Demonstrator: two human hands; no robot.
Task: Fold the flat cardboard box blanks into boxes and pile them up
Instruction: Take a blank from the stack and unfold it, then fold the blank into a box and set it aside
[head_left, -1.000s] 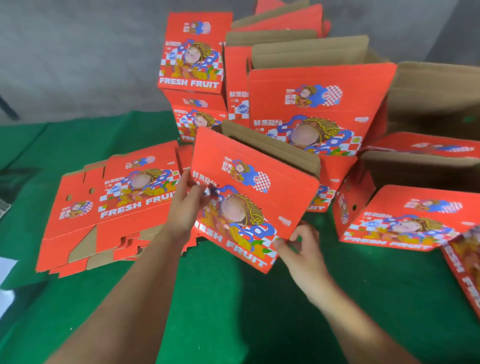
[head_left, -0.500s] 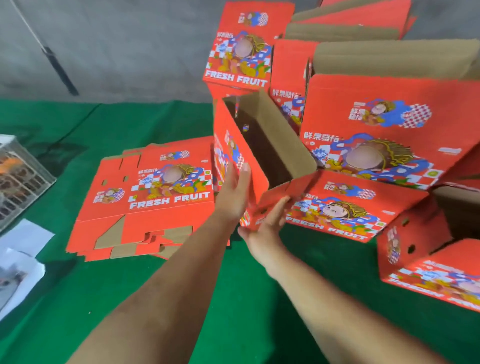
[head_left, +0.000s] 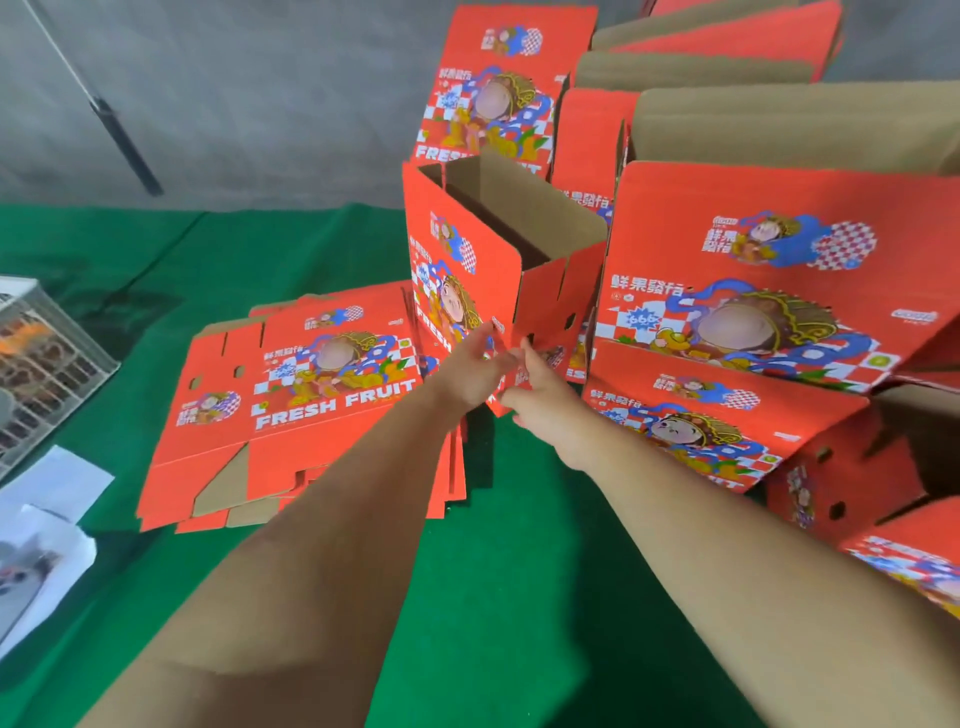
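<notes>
Head view, 2 hands (head_left: 470, 371) (head_left: 540, 392) gripping corrugated box (head_left: 462, 249)

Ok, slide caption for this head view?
Both hands steady an opened red fruit box upright beside flat blanks on green cloth.

The opened box (head_left: 467, 270) is bright red outside with plain brown cardboard inside, printed with a blue swirl, a red-and-white check patch and a cartoon figure in gold. The stack of flat blanks (head_left: 291, 405) shows the same red, with white "FRESH FRUIT" lettering, blue-and-white checks and yellow-orange fruit. They lie on a deep green cloth (head_left: 467, 597) before a grey wall (head_left: 260, 93); white paper sheets (head_left: 47, 499) lie at the left.
</notes>
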